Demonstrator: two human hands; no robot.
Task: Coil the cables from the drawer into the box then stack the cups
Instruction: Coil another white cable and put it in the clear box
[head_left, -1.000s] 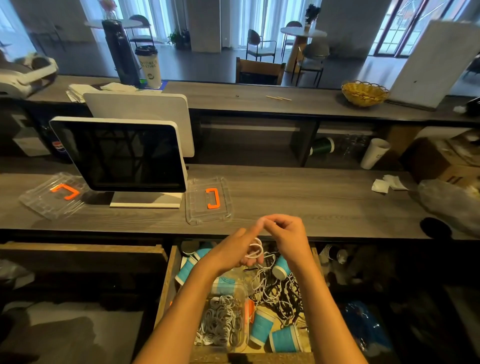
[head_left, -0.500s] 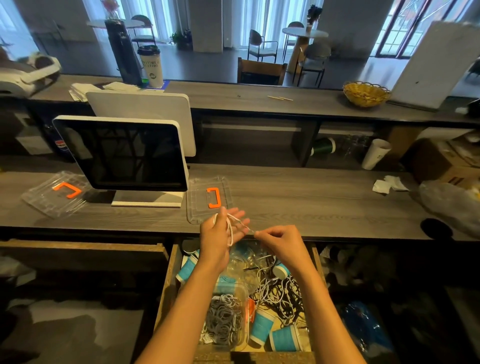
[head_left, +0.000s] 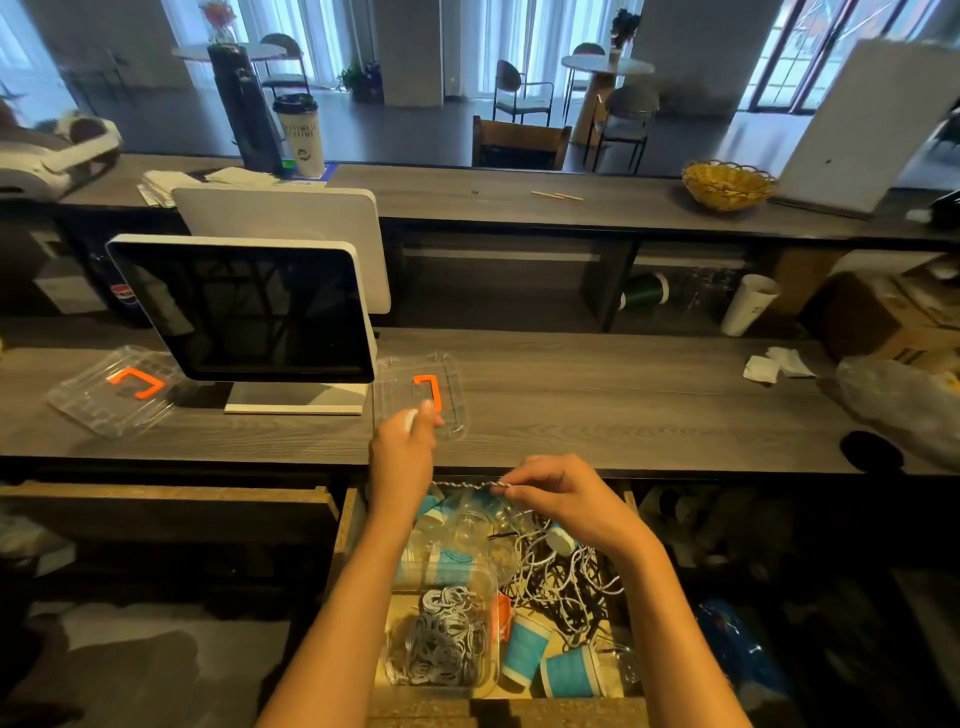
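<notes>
cable (head_left: 462, 484) taut between both grips, coil hidden in left hand (head_left: 402, 452)

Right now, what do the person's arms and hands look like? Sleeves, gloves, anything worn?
Both forearms are bare up to the bottom edge of the frame: no sleeves in view. The left hand and the right hand are bare too, with no gloves. No watch, bracelet or ring shows on either wrist or on the fingers that are visible. No markings, straps or sensors show on them.

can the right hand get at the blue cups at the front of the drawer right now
Probably not yet: the right hand pinches a white cable stretched to the left hand. The blue cups lie uncovered in the open drawer below.
</notes>
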